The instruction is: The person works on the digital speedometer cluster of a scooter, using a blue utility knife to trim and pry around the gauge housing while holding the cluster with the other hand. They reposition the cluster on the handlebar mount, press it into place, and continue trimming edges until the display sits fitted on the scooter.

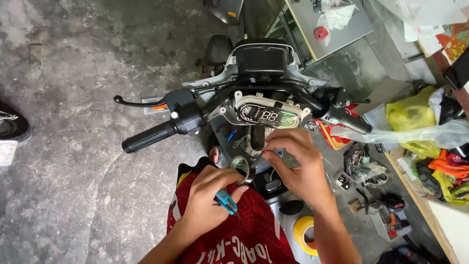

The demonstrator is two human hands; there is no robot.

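Observation:
My left hand (211, 195) grips a small tool with blue handles (226, 202) and also holds a roll of tape (241, 167) against its fingers. My right hand (298, 164) is closed with its fingertips pinching something small just below the scooter's digital display (269, 116); what it pinches is hidden. Both hands hover over the opened steering column of a scooter (254, 98), where loose coloured wires (229, 134) show. A red printed cloth (234, 234) lies under my left wrist.
The left handlebar grip (149, 137) and brake lever (139, 102) jut left over the concrete floor. A yellow tape roll (304, 233) sits below my right arm. Tools and parts (376, 195), plastic bags (415, 117) and a grey cabinet (332, 24) crowd the right.

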